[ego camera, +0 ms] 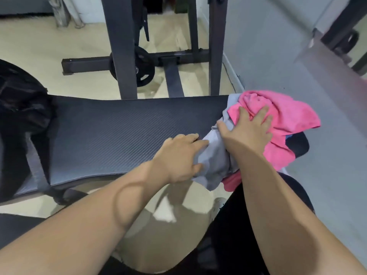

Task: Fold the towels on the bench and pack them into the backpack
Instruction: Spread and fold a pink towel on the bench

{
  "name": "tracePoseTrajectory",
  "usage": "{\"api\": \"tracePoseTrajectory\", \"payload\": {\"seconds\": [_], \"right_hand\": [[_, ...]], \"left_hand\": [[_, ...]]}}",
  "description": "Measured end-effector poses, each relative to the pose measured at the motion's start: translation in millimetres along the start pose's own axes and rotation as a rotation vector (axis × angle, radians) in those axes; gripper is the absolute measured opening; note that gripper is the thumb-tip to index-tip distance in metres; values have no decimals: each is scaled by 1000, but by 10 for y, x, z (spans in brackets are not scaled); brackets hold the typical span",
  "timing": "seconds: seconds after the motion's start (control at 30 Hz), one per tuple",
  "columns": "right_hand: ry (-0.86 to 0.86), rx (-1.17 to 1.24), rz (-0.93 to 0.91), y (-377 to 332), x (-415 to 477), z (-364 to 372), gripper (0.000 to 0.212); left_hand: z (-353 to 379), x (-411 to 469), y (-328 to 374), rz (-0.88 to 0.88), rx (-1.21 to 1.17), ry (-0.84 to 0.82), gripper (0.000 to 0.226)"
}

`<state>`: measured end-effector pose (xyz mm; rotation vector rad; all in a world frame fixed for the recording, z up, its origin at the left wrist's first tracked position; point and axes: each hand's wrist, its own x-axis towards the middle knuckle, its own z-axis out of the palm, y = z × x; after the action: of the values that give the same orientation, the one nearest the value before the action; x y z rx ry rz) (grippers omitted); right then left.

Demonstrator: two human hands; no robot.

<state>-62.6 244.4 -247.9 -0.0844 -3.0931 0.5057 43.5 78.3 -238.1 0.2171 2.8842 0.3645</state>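
A crumpled pink towel (286,112) lies heaped on the right end of the black padded bench (119,133), over a grey towel (215,161) whose near edge hangs off the bench. My right hand (248,128) rests flat on the pile, fingers spread across the pink and grey cloth. My left hand (180,157) grips the grey towel at its left edge, thumb below and fingers on top. The black backpack (21,108) sits on the bench's left end, partly cut off by the frame.
A dark metal weight rack (164,46) with a black weight plate (142,66) stands on the beige floor behind the bench. A pale wall (278,46) runs along the right. My dark-clad leg and a white shoe (217,205) are below the bench's near edge.
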Motion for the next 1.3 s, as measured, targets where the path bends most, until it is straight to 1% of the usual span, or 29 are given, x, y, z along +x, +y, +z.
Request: {"api": "tracePoseTrajectory", "payload": {"seconds": [0.07, 0.13, 0.23, 0.33, 0.4, 0.47, 0.5, 0.57, 0.67, 0.77, 0.83, 0.87, 0.93, 0.97, 1.0, 1.03, 1.07, 1.1, 1.13, 1.2, 1.23, 1.3], "right_hand": [[84, 69, -1, 49, 28, -28, 74], [151, 133, 11, 109, 76, -61, 66], [223, 138, 12, 177, 140, -92, 57], [207, 141, 13, 204, 159, -130, 53], [201, 151, -4, 195, 158, -147, 45], [292, 200, -80, 152, 122, -154, 35], [364, 245, -128, 113, 94, -168, 30], [465, 313, -214, 16, 23, -232, 24], [506, 366, -306, -125, -92, -375, 24], [524, 550, -437, -249, -170, -556, 22], [464, 711, -555, -341, -236, -699, 19], [378, 796, -611, -399, -265, -784, 19], [113, 943, -681, -533, -346, -937, 18], [-5, 958, -720, -598, -374, -980, 19], [-81, 924, -769, -656, -390, -1002, 19], [-132, 886, -806, -702, -387, -1005, 17], [-175, 862, -812, -732, -380, -995, 15], [-226, 848, -790, -751, -368, -993, 17], [-255, 812, -774, -764, -356, -993, 26], [-283, 646, -760, -772, -337, -977, 45], [-291, 563, -747, -780, -344, -962, 47], [-245, 466, -700, -807, -368, -917, 38]], "left_hand": [[72, 8, 50, 29, 112, -71, 71], [122, -25, 63, 25, 158, -76, 72], [163, -74, 34, -1, 87, -60, 73], [141, -99, -9, -11, 4, -54, 72], [101, -93, -37, -27, -43, -45, 72], [51, -90, -53, -49, -120, -25, 71], [27, -97, -59, -56, -177, 11, 70], [-25, -116, -65, -62, -325, 146, 70], [-168, -133, -61, -120, -463, 324, 68], [-320, -125, -55, -152, -560, 418, 70], [-437, -115, -48, -164, -653, 484, 74], [-499, -105, -52, -162, -700, 515, 76], [-636, -99, -50, -117, -757, 565, 79], [-697, -99, -60, -72, -750, 588, 74], [-746, -105, -80, -22, -739, 610, 62], [-784, -112, -109, 13, -737, 634, 46], [-818, -135, -135, 16, -750, 655, 29], [-847, -170, -169, -12, -777, 675, 17], [-870, -211, -210, -50, -807, 694, 12], [-893, -290, -342, -110, -848, 724, 15], [-914, -345, -395, -132, -881, 734, 18], [-956, -459, -451, -188, -998, 760, 25]]}}
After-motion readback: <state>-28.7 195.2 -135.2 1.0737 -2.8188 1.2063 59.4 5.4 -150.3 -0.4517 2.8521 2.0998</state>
